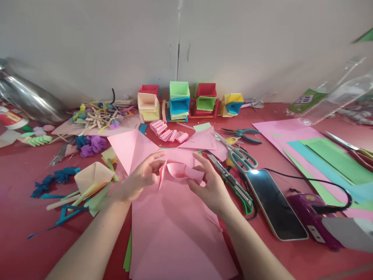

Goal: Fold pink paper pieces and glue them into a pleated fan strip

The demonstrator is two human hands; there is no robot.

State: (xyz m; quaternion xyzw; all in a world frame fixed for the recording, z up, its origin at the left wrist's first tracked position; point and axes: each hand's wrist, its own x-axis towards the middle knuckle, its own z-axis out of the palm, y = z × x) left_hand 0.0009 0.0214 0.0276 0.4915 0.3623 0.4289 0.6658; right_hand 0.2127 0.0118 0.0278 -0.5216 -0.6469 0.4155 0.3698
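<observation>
A folded pink paper (177, 170) is held up between my two hands, its middle opened into a small pocket. My left hand (142, 175) pinches its left flap with thumb and fingers. At the right end, my right hand (210, 184) grips the other flap, its thumb below and fingers above. Beneath them lies a large pink sheet (175, 233). Behind the hands, folded pink paper pieces (169, 132) are lined up in a row. Close to my right hand lies a box cutter (230, 181).
Small coloured paper boxes (179, 99) are stacked along the wall. Scissors (241, 155), pliers (243, 134), a phone (275, 204) and a purple plug adapter (311, 217) lie right. Coloured sheets (329, 155) spread beyond. Left are paper scraps, wooden sticks (99, 118) and a metal jug (32, 93).
</observation>
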